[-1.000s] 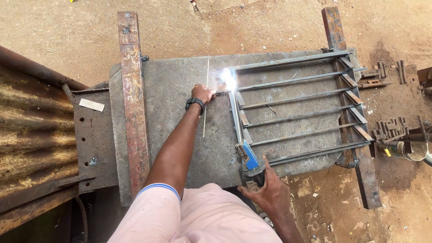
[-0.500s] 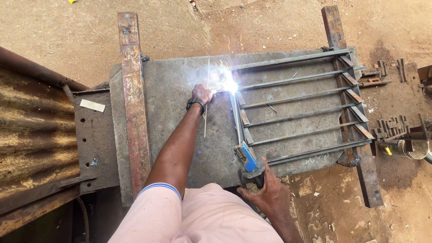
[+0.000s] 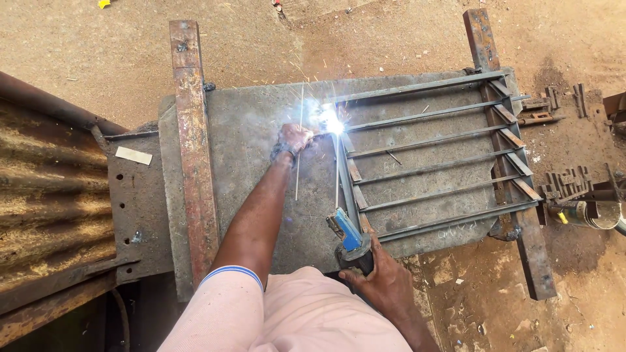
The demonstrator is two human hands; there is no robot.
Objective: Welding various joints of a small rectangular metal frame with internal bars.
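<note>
Welding at the top-left corner of the grille (image 3: 430, 153): arc (image 3: 334, 122) is bright, with more sparks and smoke spraying off it than half a second ago, so the weld looks live and running. Arc spot hasn't shifted along the joint.

Left hand (image 3: 295, 138) stays clenched just left of the arc, apparently gripping thin rods (image 3: 298, 163) that hang down past the wrist. Right hand (image 3: 385, 281) grips the blue-handled holder (image 3: 349, 236) at the grille's bottom-left corner; electrode (image 3: 336, 169) runs up from it to the arc. Neither hand has moved.

Grille lies flat on the steel plate (image 3: 248, 150), covering its right half.

Around the grille: rusty beam (image 3: 192, 150) across the plate well to its left, second beam (image 3: 505, 156) under its right end, scrap bits (image 3: 567, 182) on the dirt beyond that, corrugated sheet (image 3: 45, 189) far left. A loose stub (image 3: 392, 157) lies between the bars. Glare hides the joint itself.
</note>
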